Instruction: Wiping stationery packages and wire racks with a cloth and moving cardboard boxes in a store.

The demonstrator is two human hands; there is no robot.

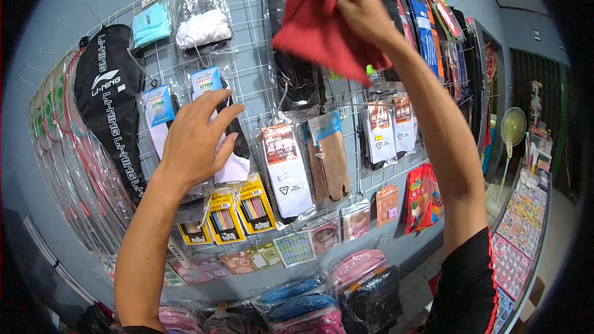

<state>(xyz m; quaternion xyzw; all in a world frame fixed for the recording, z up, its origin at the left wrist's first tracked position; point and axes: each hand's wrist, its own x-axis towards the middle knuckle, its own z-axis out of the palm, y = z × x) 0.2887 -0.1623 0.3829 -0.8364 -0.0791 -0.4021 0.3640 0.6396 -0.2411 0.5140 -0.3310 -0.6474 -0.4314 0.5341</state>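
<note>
Raised high, my right hand [364, 11] grips a red cloth [311, 28], which is slightly blurred and hangs in front of a black item in clear plastic [297, 79]. My left hand [197, 137] has its fingers spread before a packet of black-and-white socks [234, 169] on the wire grid. I cannot tell whether its fingertips touch the packet. Beside that hand hangs another sock packet [158, 104] with a blue label. To its right are a white sock packet [287, 171] and a brown sock packet [334, 157].
The wire grid [248, 58] has protruding metal hooks. Badminton rackets [60, 134] and a black Li-Ning cover [109, 83] hang at left. Boxes of candles [255, 208] hang low. Plastic-wrapped bags [297, 306] lie below. At right stand a fan [513, 126] and a display counter [513, 250].
</note>
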